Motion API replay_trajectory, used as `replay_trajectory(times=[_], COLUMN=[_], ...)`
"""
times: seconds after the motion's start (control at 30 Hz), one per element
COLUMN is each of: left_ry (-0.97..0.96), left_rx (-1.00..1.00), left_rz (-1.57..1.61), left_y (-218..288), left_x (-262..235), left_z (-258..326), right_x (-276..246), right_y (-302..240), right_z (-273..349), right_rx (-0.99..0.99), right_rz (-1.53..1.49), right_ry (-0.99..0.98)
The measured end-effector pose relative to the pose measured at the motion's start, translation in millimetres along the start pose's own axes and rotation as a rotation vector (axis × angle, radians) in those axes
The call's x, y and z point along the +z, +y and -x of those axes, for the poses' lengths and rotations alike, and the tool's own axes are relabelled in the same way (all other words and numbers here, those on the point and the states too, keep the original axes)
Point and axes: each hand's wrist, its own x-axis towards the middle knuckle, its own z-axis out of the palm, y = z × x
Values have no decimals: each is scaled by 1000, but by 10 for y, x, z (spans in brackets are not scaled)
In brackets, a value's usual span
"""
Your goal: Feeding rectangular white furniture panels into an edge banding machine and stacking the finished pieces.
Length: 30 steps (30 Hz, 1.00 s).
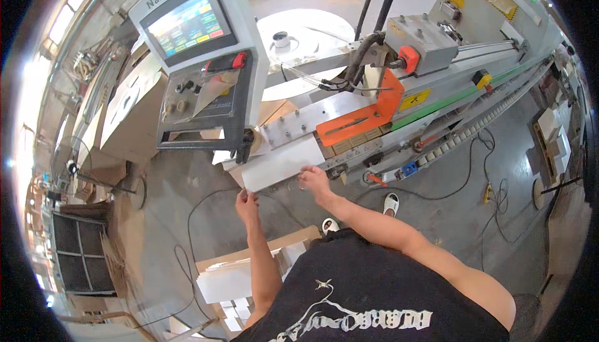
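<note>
A white rectangular panel [281,165] lies flat on the near end of the machine's metal bed. Close to its near left corner is my left hand [247,205], fingers curled and pressed together. My right hand [316,180] is at the panel's near right edge, with the fingers bent into a pinch. A tiny red spot shows by those fingertips. I cannot tell what either hand grips. Right of the panel, an orange guard [355,122] covers part of the machine's feed track [355,142].
A control console [206,61] with a lit screen overhangs the bed on the left. Behind it is a large white reel [306,27]. Stacked white boards [224,284] stand low beside my left forearm. Black cables [458,187] run over the grey floor on both sides.
</note>
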Motion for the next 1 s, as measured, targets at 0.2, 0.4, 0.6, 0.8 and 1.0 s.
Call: replay_trajectory(times=[0.2, 0.4, 0.6, 0.8, 1.0], left_ry=[-67, -242, -445, -594, -722], left_rx=[-182, -267, -359, -341, -317], left_rz=[112, 238, 394, 410, 314], left_y=[135, 319, 400, 661, 725], left_x=[121, 630, 1279, 1942, 2256], left_z=[25, 293, 541, 833, 1017], right_x=[-143, -674, -1269, -1862, -2473], right_y=[-167, -514, -898, -1177, -1011], right_z=[2, -29, -140, -296, -380], right_rx=[-1, -59, -124, -201, -244], right_rz=[-171, -252, -290, -373, -213], right_ry=[84, 196, 380, 459, 297])
